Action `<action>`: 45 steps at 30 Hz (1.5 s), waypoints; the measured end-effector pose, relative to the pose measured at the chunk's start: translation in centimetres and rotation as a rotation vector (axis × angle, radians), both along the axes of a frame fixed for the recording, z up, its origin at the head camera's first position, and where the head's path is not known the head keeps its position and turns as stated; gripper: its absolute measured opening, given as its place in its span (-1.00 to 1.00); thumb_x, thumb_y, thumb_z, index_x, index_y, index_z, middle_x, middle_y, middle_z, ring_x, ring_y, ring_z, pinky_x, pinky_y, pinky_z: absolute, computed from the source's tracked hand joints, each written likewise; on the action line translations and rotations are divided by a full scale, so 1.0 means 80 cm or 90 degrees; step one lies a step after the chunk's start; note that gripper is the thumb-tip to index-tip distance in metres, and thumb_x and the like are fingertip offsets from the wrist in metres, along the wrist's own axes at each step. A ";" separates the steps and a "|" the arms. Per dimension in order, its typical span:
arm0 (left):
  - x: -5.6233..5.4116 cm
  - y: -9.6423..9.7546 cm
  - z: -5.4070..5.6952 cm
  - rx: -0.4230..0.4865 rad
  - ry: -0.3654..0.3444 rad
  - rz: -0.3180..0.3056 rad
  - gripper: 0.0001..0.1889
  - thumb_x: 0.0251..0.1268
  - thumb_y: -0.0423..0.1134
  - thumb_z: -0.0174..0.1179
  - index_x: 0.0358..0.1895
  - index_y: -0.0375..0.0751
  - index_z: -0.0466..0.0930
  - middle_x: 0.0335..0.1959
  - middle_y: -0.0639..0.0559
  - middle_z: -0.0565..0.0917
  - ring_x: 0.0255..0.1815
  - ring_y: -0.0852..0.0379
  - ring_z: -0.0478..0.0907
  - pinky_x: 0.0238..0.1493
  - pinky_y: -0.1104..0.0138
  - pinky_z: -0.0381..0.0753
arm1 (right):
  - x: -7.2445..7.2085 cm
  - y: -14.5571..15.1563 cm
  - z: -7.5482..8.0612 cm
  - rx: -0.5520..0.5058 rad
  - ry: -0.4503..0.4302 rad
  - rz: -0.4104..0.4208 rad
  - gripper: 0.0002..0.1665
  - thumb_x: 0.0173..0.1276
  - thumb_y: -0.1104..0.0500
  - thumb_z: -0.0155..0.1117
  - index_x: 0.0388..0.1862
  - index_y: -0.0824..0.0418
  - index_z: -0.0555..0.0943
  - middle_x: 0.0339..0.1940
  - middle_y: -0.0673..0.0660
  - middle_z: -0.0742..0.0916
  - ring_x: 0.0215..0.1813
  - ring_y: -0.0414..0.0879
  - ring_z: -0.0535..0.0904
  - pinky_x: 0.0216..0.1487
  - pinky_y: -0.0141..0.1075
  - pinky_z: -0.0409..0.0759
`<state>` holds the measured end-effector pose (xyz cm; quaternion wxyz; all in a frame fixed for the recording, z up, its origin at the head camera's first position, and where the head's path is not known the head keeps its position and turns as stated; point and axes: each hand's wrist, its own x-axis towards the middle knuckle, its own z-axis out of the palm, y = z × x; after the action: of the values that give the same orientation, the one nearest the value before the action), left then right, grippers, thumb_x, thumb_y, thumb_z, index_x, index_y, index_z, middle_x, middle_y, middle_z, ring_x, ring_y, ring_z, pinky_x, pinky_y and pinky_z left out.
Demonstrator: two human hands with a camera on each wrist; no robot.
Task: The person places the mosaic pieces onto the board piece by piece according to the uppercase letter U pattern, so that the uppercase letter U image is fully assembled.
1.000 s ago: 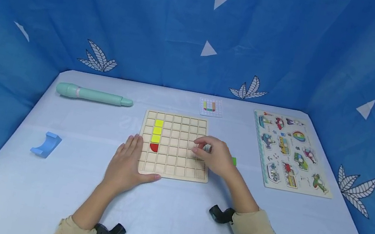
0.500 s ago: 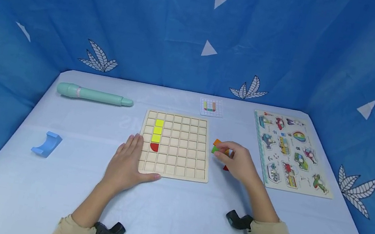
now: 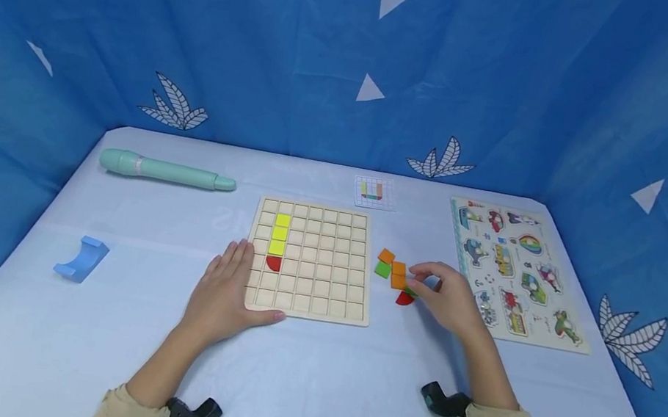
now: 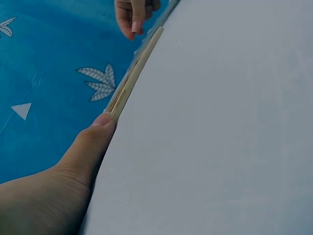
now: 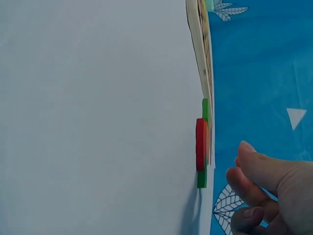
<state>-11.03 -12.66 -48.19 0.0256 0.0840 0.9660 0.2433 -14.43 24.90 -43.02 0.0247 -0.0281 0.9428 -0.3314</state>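
1. Grid board [image 3: 324, 272] of wood lies flat at the centre of the table [image 3: 301, 396], squared to the near side, which seems to bring every cell within easy reach.

2. Left hand [image 3: 226, 290]: fingers straight and released, laid along the board's left edge, thumb along the near edge. Nothing is clasped. I judge that this corner brace stops the board from sliding.

3. Right hand [image 3: 442, 295]: thumb and fingers loosely curled, hovering by the loose tiles. I see no tile between the fingertips. The bent posture suits pinching small, flat parts.

4. Loose stock: three orange squares [image 3: 397, 281], a green square [image 3: 383, 269] and a red curved tile [image 3: 404, 299] bunch just right of the board, presumably for short travel. Another green tile [image 3: 411, 293] shows partly beneath the hand.

5. Seated stock: three yellow squares [image 3: 279, 233] line the second column from the left; a red quarter-round tile [image 3: 273, 263] sits directly below. Raised ridges appear to locate each piece.

6. Pattern card [image 3: 375, 193]: lies beyond the board's far edge, showing a coloured U, likely for reading without obstructing either hand.

7. Periphery: a picture puzzle board [image 3: 542, 338] at right; a mint-green microphone-shaped wand [image 3: 169, 171] and blue curved cradle [image 3: 82, 259] at left, presumably leaving the centre for tiles.
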 end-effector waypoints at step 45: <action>0.004 0.001 0.004 0.000 0.008 0.004 0.42 -0.21 0.50 0.37 0.59 -0.33 -0.14 0.64 -0.21 -0.07 0.67 -0.18 -0.17 0.61 -0.10 -0.09 | 0.000 0.016 -0.014 0.069 -0.039 0.022 -0.79 0.32 0.14 0.39 -0.07 0.07 0.66 0.03 0.12 0.70 0.13 0.09 0.54 0.12 0.01 0.54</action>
<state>-10.73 -12.55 -47.88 0.0186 0.0827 0.9664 0.2427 -14.41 26.18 -44.11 0.0610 -0.0327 0.9575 -0.2799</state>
